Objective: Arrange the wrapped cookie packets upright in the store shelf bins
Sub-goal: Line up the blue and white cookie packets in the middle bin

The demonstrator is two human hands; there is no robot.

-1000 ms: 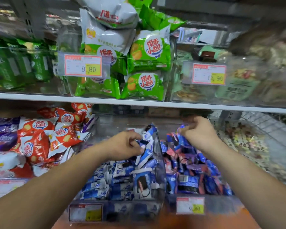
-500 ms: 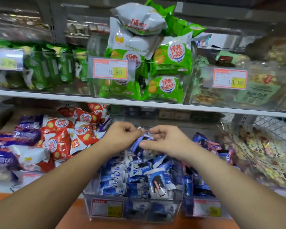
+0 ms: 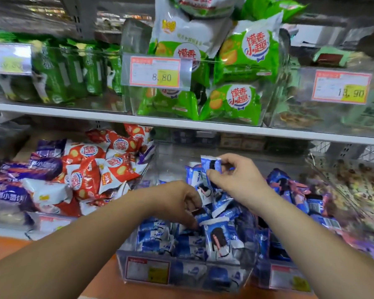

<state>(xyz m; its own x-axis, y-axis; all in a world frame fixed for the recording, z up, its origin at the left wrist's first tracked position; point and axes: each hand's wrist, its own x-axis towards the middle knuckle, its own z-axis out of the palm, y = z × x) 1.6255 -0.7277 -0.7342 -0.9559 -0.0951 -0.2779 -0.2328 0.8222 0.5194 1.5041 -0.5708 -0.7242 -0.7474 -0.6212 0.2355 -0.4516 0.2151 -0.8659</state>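
1. A person's right hand (image 3: 235, 182) pinches a blue cookie packet (image 3: 211, 164) by its lower end and holds it upright above the back of the clear middle bin (image 3: 181, 275) on the lower shelf. The left hand (image 3: 179, 203) reaches down among the loose packets (image 3: 156, 236) at the bin's centre with its fingers curled. Whether they grip one cannot be told. The hands are apart, the right higher and further back.
2. The pinch covers only a small part of a glossy wrapper. A loose hold would likely let the packet slip and land flat on the heap.
3. The neighbouring bin (image 3: 289, 279) of darker blue and pink packets stands just beside the right forearm. A packet dropped or flicked sideways could land among the wrong stock.
4. The heap looks loose, with many packets leaning. Pushing a new one in could knock over the front packet (image 3: 219, 240), which stands upright against the front wall.
5. The left hand's digging may tip more packets than it straightens.
6. Too hard a squeeze could break the cookie inside.
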